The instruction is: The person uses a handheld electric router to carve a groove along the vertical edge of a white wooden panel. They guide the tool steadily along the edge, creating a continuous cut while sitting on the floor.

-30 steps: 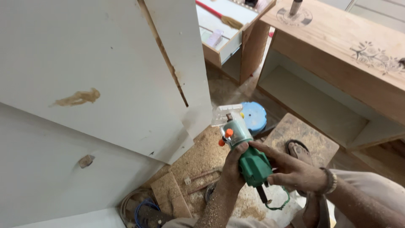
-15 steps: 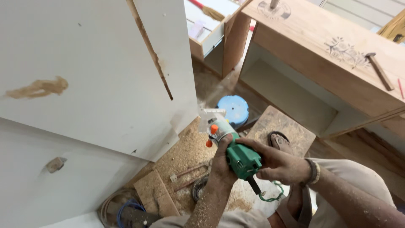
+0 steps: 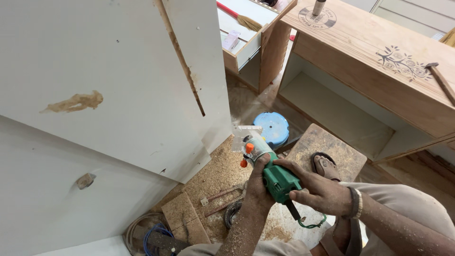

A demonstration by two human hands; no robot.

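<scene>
Trimmer router [image 3: 268,166], green body with a clear square base and two orange knobs, held low and centre-right in the view, above the sawdust-covered floor [image 3: 213,178]. Base end points away from the person, toward the near lower corner of a large white panel [image 3: 109,71]; base is just beside that corner (contact not discernible).

Left hand [image 3: 259,182] wraps the green body from the left, fingers closed around it. Right hand [image 3: 320,189] grips the same body from the right and above, fingers curled over the top; a light band sits on the right wrist. Both hands and forearms dusted with sawdust. A black cord with a green coil [image 3: 310,222] hangs from the tool's near end.

Outward from the tool:
- Blue round lid or container [image 3: 272,128] on the floor just beyond the base.
- Low wooden block [image 3: 327,147] to the right, with a sandalled foot [image 3: 326,166] on it.
- White panel carries a brown smear and a long rough cut slot; a second white panel [image 3: 47,208] lies lower, at near left.
- Wood offcuts and coiled cables [image 3: 156,232] on the floor at near left.
- Far right: wooden cabinet [image 3: 369,71] with an open compartment; a hammer [image 3: 441,80] lies on its tabletop.
- Far centre: a broom [image 3: 241,19].
</scene>
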